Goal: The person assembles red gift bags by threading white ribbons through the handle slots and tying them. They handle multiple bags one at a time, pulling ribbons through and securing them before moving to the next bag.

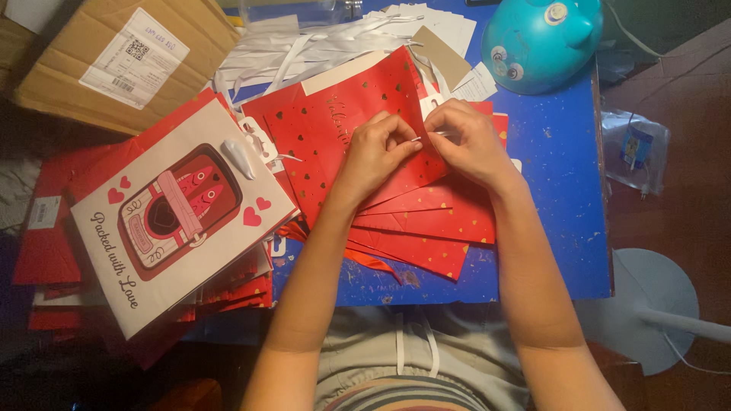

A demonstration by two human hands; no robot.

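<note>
Scratched blue tabletop [548, 190], cluttered. Left hand [377, 152] and right hand [472, 141] pinching thin white ribbon [428, 135] over flat red heart-print paper bag [335, 129]. Risk: ribbon slipping, paper tearing from hard tug.

Flat bags [415, 228] lie stacked on the table [563, 190].

A cardboard box [114, 57] bearing a white label is sitting at the far left. A white gift bag [179, 213] with a pink-and-red picture is lying on a pile of red bags. White ribbon strips [304, 46] are spreading across the blue tabletop [563, 198], near a teal round-bodied thing [542, 42]. A white fan base [647, 304] is standing on the floor.
</note>
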